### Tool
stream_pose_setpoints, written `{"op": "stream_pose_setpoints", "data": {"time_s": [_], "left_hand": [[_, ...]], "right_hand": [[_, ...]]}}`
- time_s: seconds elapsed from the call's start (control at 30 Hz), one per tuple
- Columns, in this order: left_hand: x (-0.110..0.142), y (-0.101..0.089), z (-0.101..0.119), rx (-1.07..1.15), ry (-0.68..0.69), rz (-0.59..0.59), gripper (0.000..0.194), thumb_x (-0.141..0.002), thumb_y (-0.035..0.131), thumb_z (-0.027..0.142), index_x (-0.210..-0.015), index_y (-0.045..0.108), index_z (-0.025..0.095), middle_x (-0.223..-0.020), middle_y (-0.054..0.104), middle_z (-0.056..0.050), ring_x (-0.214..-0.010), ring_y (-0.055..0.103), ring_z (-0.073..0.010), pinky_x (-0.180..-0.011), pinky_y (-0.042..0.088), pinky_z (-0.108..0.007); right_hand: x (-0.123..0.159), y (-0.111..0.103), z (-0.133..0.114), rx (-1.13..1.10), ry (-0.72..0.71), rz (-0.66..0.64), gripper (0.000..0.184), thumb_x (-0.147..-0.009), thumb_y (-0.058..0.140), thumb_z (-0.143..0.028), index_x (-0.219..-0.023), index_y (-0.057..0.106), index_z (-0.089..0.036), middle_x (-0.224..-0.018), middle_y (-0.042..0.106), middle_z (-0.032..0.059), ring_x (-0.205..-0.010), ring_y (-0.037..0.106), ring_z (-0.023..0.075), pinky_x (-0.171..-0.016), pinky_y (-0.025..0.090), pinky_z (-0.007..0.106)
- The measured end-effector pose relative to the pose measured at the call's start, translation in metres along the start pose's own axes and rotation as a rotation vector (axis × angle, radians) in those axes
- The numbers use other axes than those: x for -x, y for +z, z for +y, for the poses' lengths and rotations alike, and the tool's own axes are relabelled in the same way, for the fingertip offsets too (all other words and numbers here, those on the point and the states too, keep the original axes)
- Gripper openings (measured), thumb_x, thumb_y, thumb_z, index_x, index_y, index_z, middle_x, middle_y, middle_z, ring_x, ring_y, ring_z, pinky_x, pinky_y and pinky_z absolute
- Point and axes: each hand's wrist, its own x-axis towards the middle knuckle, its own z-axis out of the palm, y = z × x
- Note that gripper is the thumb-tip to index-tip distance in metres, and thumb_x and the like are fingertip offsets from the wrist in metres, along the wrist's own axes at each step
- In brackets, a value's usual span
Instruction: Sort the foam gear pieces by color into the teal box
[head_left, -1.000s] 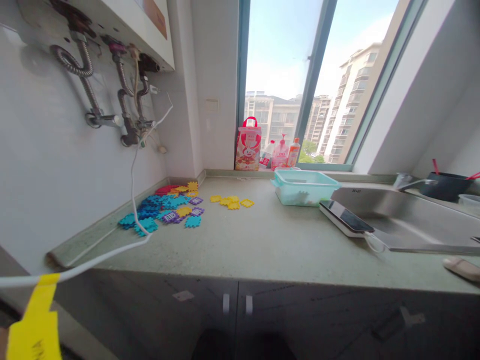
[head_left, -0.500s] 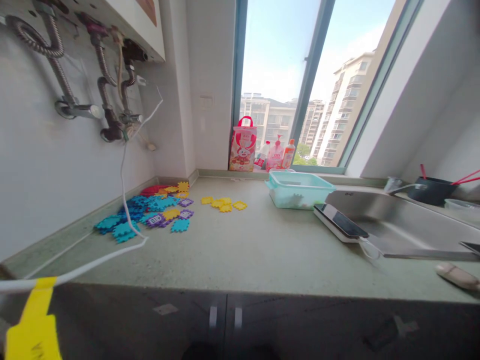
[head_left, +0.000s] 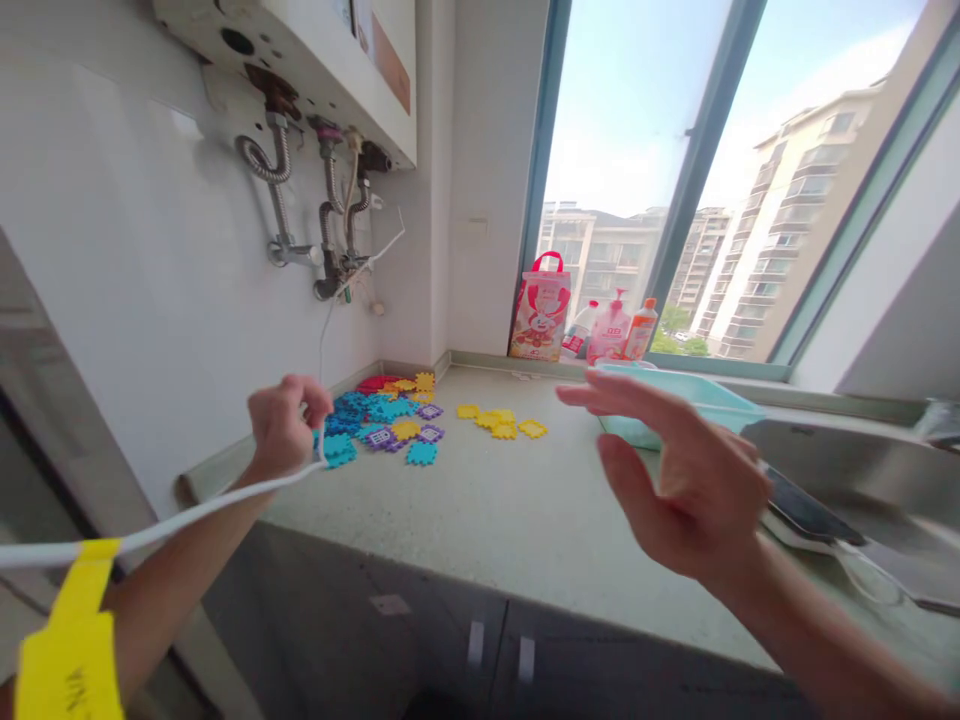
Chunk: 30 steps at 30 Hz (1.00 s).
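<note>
My left hand [head_left: 286, 422] is curled closed beside the pile of blue puzzle pieces [head_left: 367, 410] at the left of the counter. What its fingers hold, if anything, is hidden. A white cable [head_left: 225, 503] with a yellow label [head_left: 69, 660] crosses the view in front of my left forearm and bends near that hand. My right hand [head_left: 686, 480] is held over the counter with thumb and fingers apart and nothing in it. Behind it, partly covered, stands a light turquoise basin [head_left: 712, 398]. Yellow puzzle pieces [head_left: 502, 422] lie loose between my hands.
A phone [head_left: 814, 505] on a white block lies beside the steel sink [head_left: 900, 490]. On the sill stand a pink bag [head_left: 541, 312] and several bottles, among them a pink pump bottle [head_left: 609, 328]. Metal hoses [head_left: 281, 165] hang under the wall heater [head_left: 322, 70].
Both my hands have come into view, the left near the blue pieces and the right in front of the basin. The view has turned left, so the counter items sit further right.
</note>
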Motion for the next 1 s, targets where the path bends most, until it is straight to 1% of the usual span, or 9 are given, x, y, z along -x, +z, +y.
{"op": "stream_pose_setpoints", "data": {"time_s": [0.1, 0.2, 0.33, 0.4, 0.47, 0.6, 0.77, 0.87, 1.0], "left_hand": [[-0.025, 0.049, -0.015, -0.097, 0.096, -0.214, 0.048, -0.101, 0.050, 0.046, -0.065, 0.067, 0.020, -0.048, 0.056, 0.000, -0.046, 0.055, -0.0145, -0.050, 0.041, -0.027], [-0.050, 0.087, -0.043, -0.168, 0.158, -0.086, 0.038, -0.104, 0.044, 0.047, -0.102, 0.071, 0.020, -0.084, 0.078, -0.004, -0.066, 0.071, -0.0174, -0.063, 0.050, -0.028], [-0.054, 0.084, -0.086, 0.010, 0.040, 0.169, 0.051, -0.109, 0.031, 0.053, -0.146, 0.041, 0.021, -0.134, 0.070, -0.015, -0.072, 0.075, -0.0154, -0.060, 0.053, -0.026], [-0.048, 0.074, -0.102, 0.049, -0.073, 0.263, 0.054, -0.111, 0.020, 0.052, -0.153, 0.031, 0.021, -0.140, 0.066, -0.017, -0.061, 0.071, -0.0123, -0.049, 0.048, -0.023], [-0.041, 0.069, -0.111, 0.000, -0.188, 0.281, 0.052, -0.112, 0.013, 0.044, -0.150, 0.038, 0.020, -0.129, 0.071, -0.014, -0.055, 0.068, -0.0110, -0.047, 0.046, -0.023], [-0.032, 0.087, -0.110, -0.279, -0.099, -0.139, 0.034, -0.105, 0.040, 0.033, -0.114, 0.071, 0.022, -0.095, 0.079, -0.004, -0.074, 0.073, -0.0187, -0.074, 0.056, -0.030], [-0.025, 0.120, -0.096, -0.544, 0.136, -0.586, 0.036, -0.100, 0.050, 0.035, -0.122, 0.076, 0.024, -0.126, 0.076, -0.008, -0.120, 0.067, -0.0285, -0.103, 0.050, -0.041], [-0.023, 0.125, -0.095, -0.652, 0.147, -0.742, 0.042, -0.100, 0.050, 0.045, -0.127, 0.076, 0.025, -0.136, 0.072, -0.010, -0.129, 0.063, -0.0316, -0.107, 0.046, -0.045], [-0.026, 0.119, -0.096, -0.670, 0.088, -0.829, 0.039, -0.093, 0.055, 0.043, -0.116, 0.079, 0.024, -0.127, 0.077, -0.008, -0.119, 0.069, -0.0303, -0.102, 0.049, -0.041]], "right_hand": [[0.003, 0.078, 0.040, -0.023, 0.046, -0.220, 0.048, -0.103, 0.053, -0.018, -0.150, 0.054, -0.026, -0.125, 0.076, 0.0064, -0.109, 0.074, 0.0216, -0.096, 0.060, 0.041], [0.021, 0.160, 0.075, 0.002, 0.100, -0.504, 0.048, -0.104, 0.057, -0.033, -0.150, 0.054, -0.021, -0.146, 0.065, 0.0129, -0.132, 0.063, 0.0278, -0.112, 0.050, 0.049], [0.039, 0.225, 0.096, -0.007, 0.235, -0.724, 0.066, -0.106, 0.053, -0.054, -0.161, 0.044, -0.019, -0.168, 0.039, 0.0172, -0.150, 0.046, 0.0332, -0.122, 0.038, 0.054], [0.040, 0.238, 0.101, -0.032, 0.259, -0.745, 0.068, -0.107, 0.048, -0.058, -0.164, 0.040, -0.021, -0.171, 0.033, 0.0149, -0.153, 0.041, 0.0322, -0.124, 0.034, 0.054], [0.038, 0.244, 0.107, -0.062, 0.242, -0.775, 0.066, -0.109, 0.044, -0.059, -0.164, 0.041, -0.023, -0.171, 0.035, 0.0128, -0.154, 0.040, 0.0310, -0.126, 0.031, 0.053], [0.036, 0.246, 0.112, -0.095, 0.211, -0.819, 0.059, -0.111, 0.039, -0.057, -0.159, 0.050, -0.025, -0.162, 0.050, 0.0080, -0.154, 0.039, 0.0289, -0.126, 0.030, 0.051], [0.038, 0.243, 0.110, -0.086, 0.172, -0.761, 0.048, -0.112, 0.043, -0.049, -0.150, 0.059, -0.026, -0.150, 0.063, 0.0078, -0.142, 0.051, 0.0270, -0.120, 0.036, 0.047], [0.038, 0.242, 0.109, -0.074, 0.168, -0.729, 0.036, -0.111, 0.049, -0.044, -0.132, 0.070, -0.023, -0.136, 0.068, 0.0103, -0.129, 0.059, 0.0252, -0.112, 0.041, 0.043], [0.038, 0.241, 0.110, -0.054, 0.226, -0.673, 0.018, -0.102, 0.066, -0.037, -0.108, 0.071, -0.021, -0.116, 0.072, 0.0097, -0.114, 0.064, 0.0233, -0.101, 0.046, 0.038]]}}
